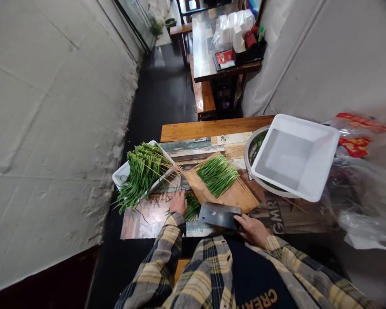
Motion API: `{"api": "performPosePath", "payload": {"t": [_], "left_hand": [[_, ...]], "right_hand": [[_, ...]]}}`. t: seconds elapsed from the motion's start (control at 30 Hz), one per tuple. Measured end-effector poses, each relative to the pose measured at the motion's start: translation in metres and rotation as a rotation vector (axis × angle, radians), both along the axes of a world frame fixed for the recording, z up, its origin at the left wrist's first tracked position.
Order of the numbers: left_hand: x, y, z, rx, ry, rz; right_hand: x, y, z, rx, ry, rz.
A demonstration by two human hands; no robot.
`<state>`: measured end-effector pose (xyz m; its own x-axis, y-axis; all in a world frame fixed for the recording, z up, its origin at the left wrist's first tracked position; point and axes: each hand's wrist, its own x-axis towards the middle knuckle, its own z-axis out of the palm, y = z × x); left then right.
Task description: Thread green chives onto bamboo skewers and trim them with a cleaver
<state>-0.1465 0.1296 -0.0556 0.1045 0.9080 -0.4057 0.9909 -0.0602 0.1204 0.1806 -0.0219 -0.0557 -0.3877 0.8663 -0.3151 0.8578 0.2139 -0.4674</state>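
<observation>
In the head view my right hand (253, 230) is wrapped round the handle of a cleaver (220, 215), whose broad blade points left over the near edge of a wooden board (196, 182). Chives (218, 175) on thin skewers lie side by side on the board. My left hand (179, 203) is low over the table, fingers curled; what they hold, if anything, is hidden. Just right of it, loose green pieces (192, 207) lie partly under the blade. At the left, skewered chives (144, 169) are heaped on a white tray (119, 176), their leaves hanging over its near side.
An empty white bin (296, 156) rests tilted on a metal bowl (249, 148) with greens inside. Plastic bags (366, 180) crowd the right side. Beyond a wooden bench (212, 127) stands another table (202, 47) with tissue packs. A wall (61, 128) runs along the left.
</observation>
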Motion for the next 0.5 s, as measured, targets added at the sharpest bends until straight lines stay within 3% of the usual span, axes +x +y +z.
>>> {"api": "performPosePath", "payload": {"t": [0.23, 0.4, 0.5], "left_hand": [[-0.014, -0.002, -0.004, 0.029, 0.013, 0.123], [-0.018, -0.007, -0.011, -0.047, -0.07, 0.093], [-0.015, -0.006, -0.017, -0.057, -0.128, 0.092]], "right_hand": [[0.007, -0.009, -0.022, -0.049, 0.062, 0.0], [0.014, 0.008, -0.01, -0.076, 0.105, -0.022], [0.021, 0.038, 0.001, 0.018, 0.138, -0.186]]}}
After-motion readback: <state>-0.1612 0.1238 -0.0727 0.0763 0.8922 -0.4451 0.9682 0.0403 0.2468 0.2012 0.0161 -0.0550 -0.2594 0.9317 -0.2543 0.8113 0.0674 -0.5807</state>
